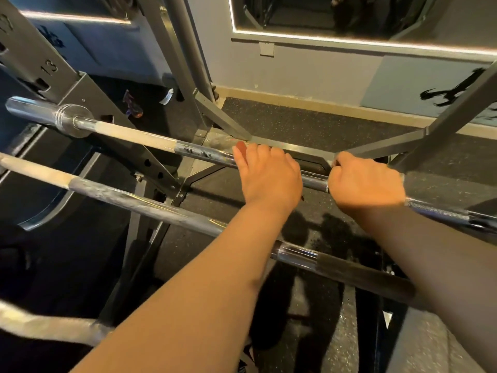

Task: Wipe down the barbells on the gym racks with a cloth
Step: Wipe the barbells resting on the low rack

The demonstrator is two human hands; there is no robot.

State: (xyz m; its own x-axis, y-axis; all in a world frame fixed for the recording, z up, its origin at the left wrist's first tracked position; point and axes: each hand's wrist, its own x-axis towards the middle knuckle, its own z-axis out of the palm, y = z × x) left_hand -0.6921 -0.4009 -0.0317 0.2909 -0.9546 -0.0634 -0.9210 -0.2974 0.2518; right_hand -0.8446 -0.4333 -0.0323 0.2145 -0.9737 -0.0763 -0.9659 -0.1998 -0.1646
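Observation:
A chrome barbell (150, 140) runs from the upper left down to the right, resting on a grey rack. My left hand (269, 176) is curled over this bar near its middle. A short way to the right, my right hand (367, 183) grips the same bar in a fist. No cloth shows in either hand. A second barbell (150, 205) lies parallel and nearer to me, passing under both forearms. The curved end of a third bar (48, 325) shows at the lower left.
Grey rack uprights (88, 95) rise at the left and a slanted post (454, 109) at the right. Black rubber flooring (309, 122) lies below. A grey wall with a lit mirror frame (349, 40) stands behind.

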